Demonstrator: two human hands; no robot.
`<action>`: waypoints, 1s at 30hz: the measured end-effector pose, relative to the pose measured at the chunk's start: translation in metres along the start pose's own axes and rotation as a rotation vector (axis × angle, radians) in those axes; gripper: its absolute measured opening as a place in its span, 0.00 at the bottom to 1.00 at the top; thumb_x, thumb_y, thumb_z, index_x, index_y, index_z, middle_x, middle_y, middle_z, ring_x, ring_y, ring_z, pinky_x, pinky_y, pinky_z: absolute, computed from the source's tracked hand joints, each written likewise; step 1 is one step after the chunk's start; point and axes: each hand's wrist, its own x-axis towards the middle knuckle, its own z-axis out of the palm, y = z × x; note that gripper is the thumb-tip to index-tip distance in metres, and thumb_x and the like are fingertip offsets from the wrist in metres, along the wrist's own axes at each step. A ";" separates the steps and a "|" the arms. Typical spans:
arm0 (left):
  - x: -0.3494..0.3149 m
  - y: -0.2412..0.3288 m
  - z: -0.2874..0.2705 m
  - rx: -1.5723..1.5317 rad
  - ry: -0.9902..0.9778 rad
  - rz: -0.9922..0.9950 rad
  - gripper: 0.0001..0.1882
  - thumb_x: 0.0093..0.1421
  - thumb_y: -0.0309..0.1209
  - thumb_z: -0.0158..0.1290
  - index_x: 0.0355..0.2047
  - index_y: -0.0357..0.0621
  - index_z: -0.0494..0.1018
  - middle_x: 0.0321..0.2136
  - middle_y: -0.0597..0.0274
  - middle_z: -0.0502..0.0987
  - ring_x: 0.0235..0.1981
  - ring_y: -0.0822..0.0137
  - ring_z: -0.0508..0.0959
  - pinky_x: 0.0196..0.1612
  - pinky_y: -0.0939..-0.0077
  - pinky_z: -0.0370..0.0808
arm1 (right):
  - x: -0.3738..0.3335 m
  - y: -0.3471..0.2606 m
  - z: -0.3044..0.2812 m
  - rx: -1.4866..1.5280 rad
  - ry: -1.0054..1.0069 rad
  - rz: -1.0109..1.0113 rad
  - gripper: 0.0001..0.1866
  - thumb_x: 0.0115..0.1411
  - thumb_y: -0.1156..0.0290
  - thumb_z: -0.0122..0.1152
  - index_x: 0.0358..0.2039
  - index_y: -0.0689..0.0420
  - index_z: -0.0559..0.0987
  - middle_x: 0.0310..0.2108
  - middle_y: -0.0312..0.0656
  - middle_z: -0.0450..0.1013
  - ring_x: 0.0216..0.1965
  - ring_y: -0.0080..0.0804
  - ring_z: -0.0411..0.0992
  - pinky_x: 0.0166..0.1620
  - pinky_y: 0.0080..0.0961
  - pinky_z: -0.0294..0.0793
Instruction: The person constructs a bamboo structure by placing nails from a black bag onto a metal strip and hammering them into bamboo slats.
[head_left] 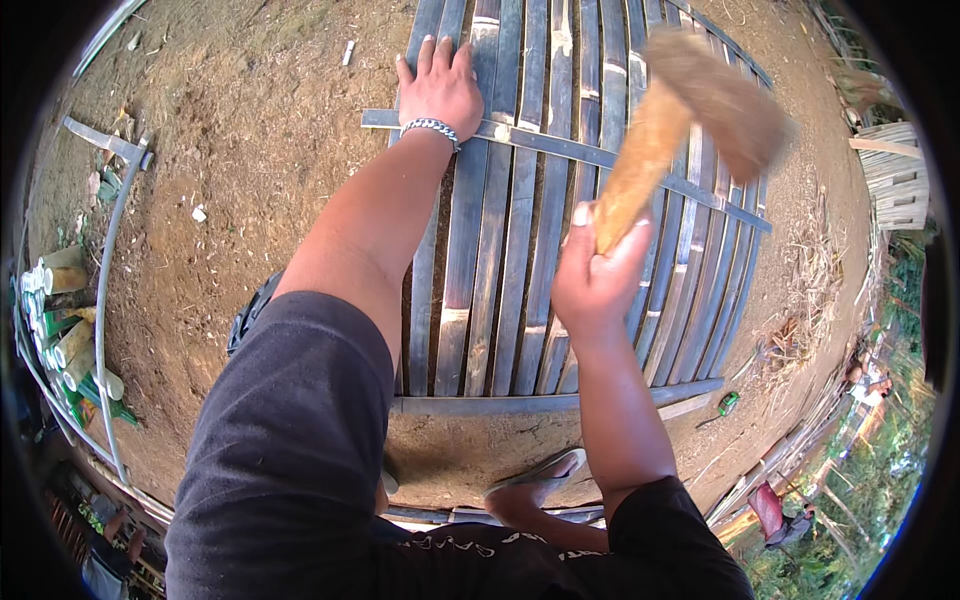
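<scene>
My left hand (440, 90) lies with fingers spread on the far left part of a bamboo slat panel (518, 290), a chain bracelet (430, 126) round its wrist. Close by the wrist, a dark cross strip (570, 148) runs over the slats. In my right hand (600, 270) is the pale wooden handle of a mallet (645, 150), gripped with the thumb along it. The mallet's brown, blocky head is raised over the right side of the panel and blurred by motion. Parts of the slats are hidden behind the mallet and my forearms.
Brown dirt ground (270, 160) surrounds the panel. At the left lie cut bamboo pieces (75, 350) and a curved pole (110, 270). A small green object (728, 403) rests off the near right corner. My sandalled foot (535, 480) stands by the near edge.
</scene>
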 end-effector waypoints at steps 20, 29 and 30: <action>-0.001 -0.007 0.000 -0.163 0.025 -0.036 0.23 0.63 0.33 0.47 0.60 0.51 0.67 0.63 0.62 0.70 0.70 0.57 0.61 0.73 0.49 0.54 | 0.097 0.070 -0.024 -0.109 -0.653 0.495 0.32 0.67 0.68 0.59 0.69 0.55 0.62 0.33 0.43 0.78 0.24 0.28 0.74 0.32 0.29 0.76; -0.001 -0.002 0.004 -0.149 0.092 -0.100 0.27 0.61 0.31 0.47 0.63 0.48 0.65 0.60 0.56 0.72 0.69 0.55 0.62 0.73 0.50 0.53 | 0.167 0.109 -0.016 -0.696 -0.584 -0.002 0.30 0.63 0.64 0.63 0.65 0.49 0.68 0.57 0.52 0.73 0.56 0.55 0.73 0.58 0.47 0.73; -0.002 -0.004 0.004 -0.164 0.098 -0.113 0.27 0.61 0.31 0.47 0.63 0.47 0.65 0.60 0.55 0.72 0.69 0.55 0.62 0.72 0.50 0.54 | 0.169 0.107 -0.014 -0.744 -0.568 -0.032 0.28 0.62 0.64 0.63 0.63 0.49 0.69 0.56 0.51 0.73 0.55 0.54 0.73 0.57 0.47 0.74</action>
